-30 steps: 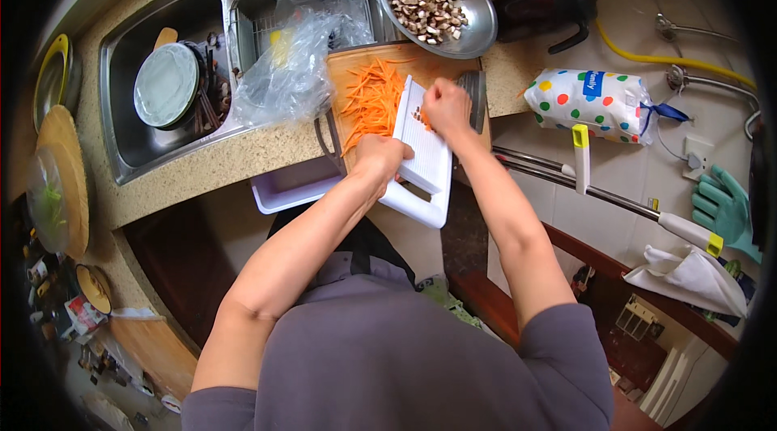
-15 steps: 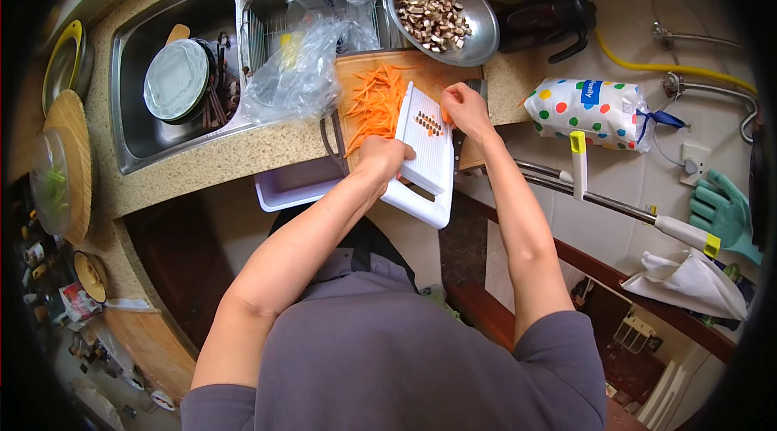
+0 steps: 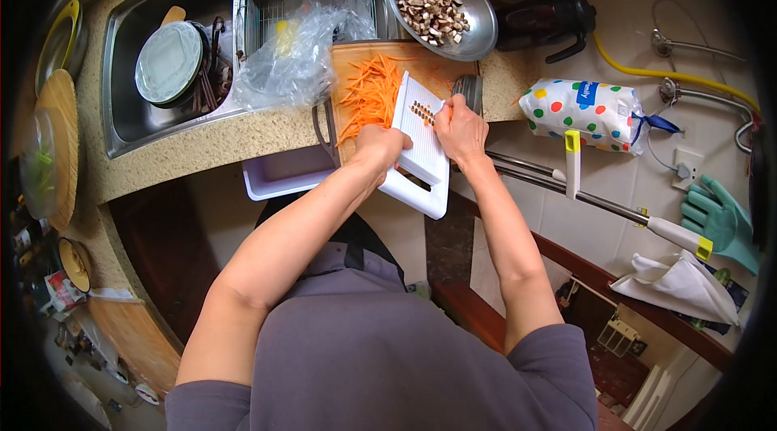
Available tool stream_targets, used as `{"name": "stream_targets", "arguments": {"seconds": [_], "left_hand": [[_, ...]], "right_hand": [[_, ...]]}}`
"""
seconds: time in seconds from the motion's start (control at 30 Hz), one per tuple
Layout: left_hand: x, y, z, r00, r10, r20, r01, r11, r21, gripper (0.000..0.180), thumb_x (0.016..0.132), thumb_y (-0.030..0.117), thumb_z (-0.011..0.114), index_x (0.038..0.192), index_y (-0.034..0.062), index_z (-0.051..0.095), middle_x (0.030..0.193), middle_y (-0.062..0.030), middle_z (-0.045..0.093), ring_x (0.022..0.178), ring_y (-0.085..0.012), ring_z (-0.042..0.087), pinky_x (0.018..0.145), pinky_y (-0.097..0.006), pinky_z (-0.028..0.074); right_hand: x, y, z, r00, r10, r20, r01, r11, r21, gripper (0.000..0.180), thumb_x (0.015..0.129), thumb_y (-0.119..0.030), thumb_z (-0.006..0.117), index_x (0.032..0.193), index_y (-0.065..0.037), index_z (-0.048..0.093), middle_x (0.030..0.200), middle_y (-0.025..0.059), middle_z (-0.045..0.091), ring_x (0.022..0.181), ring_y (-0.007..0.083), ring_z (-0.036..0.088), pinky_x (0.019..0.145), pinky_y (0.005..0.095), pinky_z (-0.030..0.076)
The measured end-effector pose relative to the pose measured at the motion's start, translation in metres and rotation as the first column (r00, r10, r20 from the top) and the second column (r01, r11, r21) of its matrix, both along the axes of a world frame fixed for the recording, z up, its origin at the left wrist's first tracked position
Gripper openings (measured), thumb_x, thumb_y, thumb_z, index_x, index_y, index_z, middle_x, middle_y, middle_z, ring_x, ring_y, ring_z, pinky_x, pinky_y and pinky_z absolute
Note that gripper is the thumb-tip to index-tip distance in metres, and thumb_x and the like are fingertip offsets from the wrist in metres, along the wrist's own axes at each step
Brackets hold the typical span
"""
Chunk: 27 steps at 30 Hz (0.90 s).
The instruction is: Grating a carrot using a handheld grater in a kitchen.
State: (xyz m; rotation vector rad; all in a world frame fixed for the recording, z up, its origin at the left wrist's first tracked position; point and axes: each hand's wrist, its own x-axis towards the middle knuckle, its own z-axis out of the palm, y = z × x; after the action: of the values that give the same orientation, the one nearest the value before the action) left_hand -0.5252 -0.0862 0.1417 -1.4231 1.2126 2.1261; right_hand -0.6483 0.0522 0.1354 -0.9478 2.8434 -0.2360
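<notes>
A white slicer board [image 3: 421,148] leans tilted over a wooden cutting board [image 3: 433,67] on the counter edge. My left hand [image 3: 380,146] grips the slicer's left side. My right hand [image 3: 459,127] rests on its upper face beside the row of blades, fingers closed; what they hold is hidden. A pile of orange carrot shreds [image 3: 371,95] lies on the cutting board just left of the slicer.
A metal bowl of chopped mushrooms [image 3: 437,2] stands behind the board, next to a dark kettle [image 3: 542,22]. A crumpled plastic bag [image 3: 295,59] lies over the sink [image 3: 129,107], which holds dishes. A spotted bag [image 3: 579,111] lies right. A white tray [image 3: 283,176] sits below the counter edge.
My right hand has slid down the slicer face toward me, then back up a little. The left hand has kept its grip on the slicer.
</notes>
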Motion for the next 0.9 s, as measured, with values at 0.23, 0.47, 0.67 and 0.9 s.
{"name": "stream_targets", "arguments": {"seconds": [0.23, 0.47, 0.67, 0.9], "left_hand": [[0.008, -0.004, -0.012, 1.0, -0.006, -0.01, 0.006, 1.0, -0.016, 0.023, 0.068, 0.007, 0.073, 0.081, -0.0118, 0.068, 0.072, -0.0181, 0.067, 0.052, -0.0242, 0.059, 0.05, -0.037, 0.046], [0.009, 0.003, -0.004, 1.0, -0.018, 0.008, 0.018, 1.0, -0.015, 0.022, 0.067, 0.006, 0.073, 0.081, -0.011, 0.068, 0.072, -0.0186, 0.067, 0.051, -0.0233, 0.06, 0.048, -0.036, 0.046], [0.015, -0.007, -0.012, 1.0, -0.03, 0.009, 0.03, 1.0, -0.005, 0.021, 0.071, 0.007, 0.072, 0.084, -0.0085, 0.069, 0.076, -0.016, 0.068, 0.054, -0.0214, 0.06, 0.047, -0.033, 0.045], [0.009, -0.002, -0.014, 0.998, -0.046, -0.037, 0.047, 0.999, 0.018, 0.023, 0.068, 0.008, 0.074, 0.08, -0.0109, 0.068, 0.073, -0.0171, 0.067, 0.052, -0.0241, 0.061, 0.048, -0.035, 0.047]], "right_hand": [[0.02, -0.002, 0.014, 0.973, 0.226, 0.054, -0.225, 0.974, -0.031, 0.021, 0.092, -0.021, 0.042, 0.093, -0.006, 0.056, 0.071, 0.0172, 0.065, 0.065, 0.0398, 0.064, 0.063, 0.0491, 0.049], [-0.057, -0.018, -0.047, 0.994, 0.1, -0.032, -0.098, 0.993, 0.06, 0.022, 0.091, -0.024, 0.046, 0.098, -0.005, 0.054, 0.067, 0.0213, 0.064, 0.063, 0.0418, 0.063, 0.064, 0.0559, 0.047], [0.021, -0.01, 0.003, 0.969, 0.239, 0.067, -0.221, 0.952, -0.21, 0.019, 0.089, -0.025, 0.048, 0.094, -0.008, 0.056, 0.066, 0.0199, 0.063, 0.062, 0.0411, 0.063, 0.062, 0.0524, 0.048], [-0.061, -0.019, -0.054, 0.987, 0.138, -0.083, -0.13, 0.987, 0.094, 0.02, 0.09, -0.024, 0.045, 0.099, -0.007, 0.052, 0.065, 0.021, 0.063, 0.061, 0.0427, 0.063, 0.061, 0.0549, 0.047]]}}
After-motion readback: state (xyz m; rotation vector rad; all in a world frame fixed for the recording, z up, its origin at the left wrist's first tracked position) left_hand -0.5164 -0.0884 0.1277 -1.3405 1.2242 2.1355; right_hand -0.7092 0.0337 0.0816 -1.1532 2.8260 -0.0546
